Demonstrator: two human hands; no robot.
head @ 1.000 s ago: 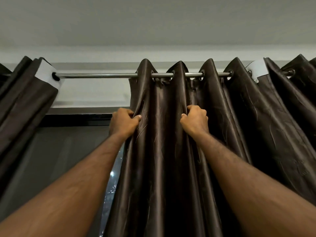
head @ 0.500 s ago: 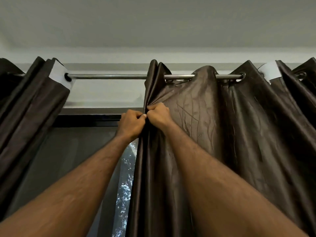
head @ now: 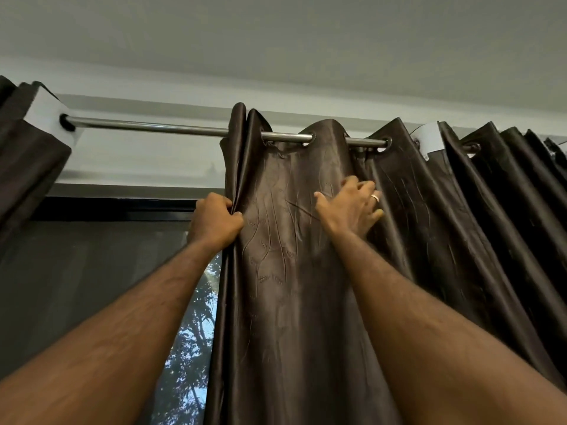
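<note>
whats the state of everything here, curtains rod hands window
curtain rod, middle stretch bare
brown curtain, hung by eyelets, partly drawn, front fold spread flat
left hand, grips the brown curtain's left edge
right hand, open, fingers spread flat on the fabric
left curtain, bunched at the rod's left end
window, partly uncovered

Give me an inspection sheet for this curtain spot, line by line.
Surface: nothing seen.
Job's things: brown curtain hangs by eyelets on metal rod, partly drawn.
Clutter: nothing seen.
Grippers: left hand grips the curtain's left edge; right hand lies with spread fingers on the fabric, ring on one finger.
Cables: nothing seen.
Surroundings: second curtain panel bunched at left; window showing trees between; grey ceiling above.
</note>
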